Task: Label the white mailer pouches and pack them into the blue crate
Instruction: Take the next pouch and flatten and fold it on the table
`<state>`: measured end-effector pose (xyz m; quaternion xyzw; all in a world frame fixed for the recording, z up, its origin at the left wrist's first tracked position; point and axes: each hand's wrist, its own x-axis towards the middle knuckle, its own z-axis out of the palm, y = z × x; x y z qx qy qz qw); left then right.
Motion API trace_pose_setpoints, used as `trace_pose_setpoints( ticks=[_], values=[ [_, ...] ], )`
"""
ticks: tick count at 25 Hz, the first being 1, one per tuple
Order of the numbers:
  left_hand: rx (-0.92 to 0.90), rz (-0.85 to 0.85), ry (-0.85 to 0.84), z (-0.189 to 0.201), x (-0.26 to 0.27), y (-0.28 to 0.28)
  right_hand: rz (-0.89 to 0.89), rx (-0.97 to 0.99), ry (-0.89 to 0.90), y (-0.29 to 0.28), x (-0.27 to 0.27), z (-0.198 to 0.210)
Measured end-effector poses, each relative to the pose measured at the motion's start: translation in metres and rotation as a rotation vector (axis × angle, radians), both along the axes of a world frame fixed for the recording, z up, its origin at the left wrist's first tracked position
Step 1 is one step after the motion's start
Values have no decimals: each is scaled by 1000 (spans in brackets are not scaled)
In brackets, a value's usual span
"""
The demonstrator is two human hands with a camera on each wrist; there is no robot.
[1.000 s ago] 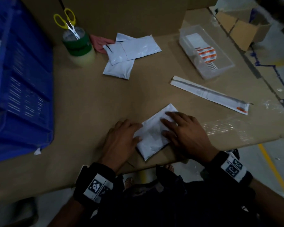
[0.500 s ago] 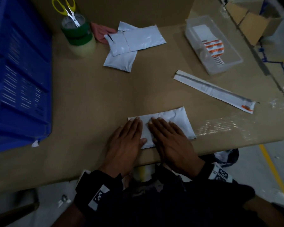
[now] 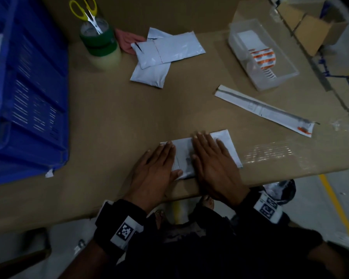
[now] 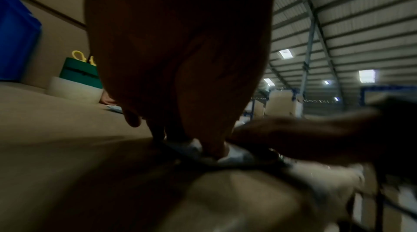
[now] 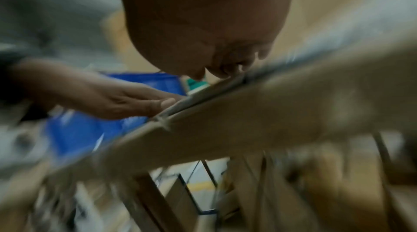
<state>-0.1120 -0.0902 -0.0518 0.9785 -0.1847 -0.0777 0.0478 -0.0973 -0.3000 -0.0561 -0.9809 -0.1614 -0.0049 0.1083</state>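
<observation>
1. We have both hands flat on one white mailer pouch [image 3: 222,144] at the near edge of the cardboard-covered table [image 3: 113,117]. Our left hand [image 3: 155,170] lies with fingers straight and close together over the pouch's left end, and our right hand [image 3: 216,166] lies with fingers straight and slightly spread over its middle. Neither hand pinches or curls round anything; they only press down.

2. We judge this to be the smoothing or pressing step on this pouch. Whether a label already sits under our palms we cannot tell, since the hands cover most of its face.

3. The two wrist views are dark and blurred. The left one shows fingertips bearing on a pale, crumpled surface; the right one adds little beyond the table edge.

4. Still waiting: a small overlapping pile of pouches [image 3: 169,51] lies at the far side of the table, well apart from us. We see no label on their upper faces.

5. Label stock appears to sit in the clear tray [image 3: 284,77] at the far right, with orange-striped sheets inside. A long backing strip [image 3: 264,110] lies between that tray and our pouch.

6. The blue crate [image 3: 28,93] stands at the left, well apart from the pouch. Its inside is out of view, so we cannot say how many are packed.

7. Our estimate: at least the pressed pouch and the far pile remain to go into the crate.
</observation>
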Motion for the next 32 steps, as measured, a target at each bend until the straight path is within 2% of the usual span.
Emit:
trace_pose_setpoints(
  ticks=[2,4,7,13,20,22,26,30,32],
  values=[
    [-32,7,-18,9,8,-10,-53,40,63,2,10,-8],
    [-48,27,-4,18,18,-27,-69,3,35,-5,21,-13],
    [-66,17,88,3,16,-41,-25,-54,-34,-12,20,-15],
    [-154,109,-20,-19,12,-42,-23,-5,-29,-17,20,-18],
    [-104,153,14,-25,18,-45,-38,-13,29,-15,24,-19],
    [-92,110,36,-18,14,-45,11,-5,75,-23,22,-19],
    [-62,-104,52,-9,9,-38,121,-74,80,-49,8,-11],
    [-81,-68,113,-9,8,-36,112,-68,90,-54,5,-10],
    [-115,-18,161,-6,9,-31,51,-51,144,-59,11,-12]
  ],
)
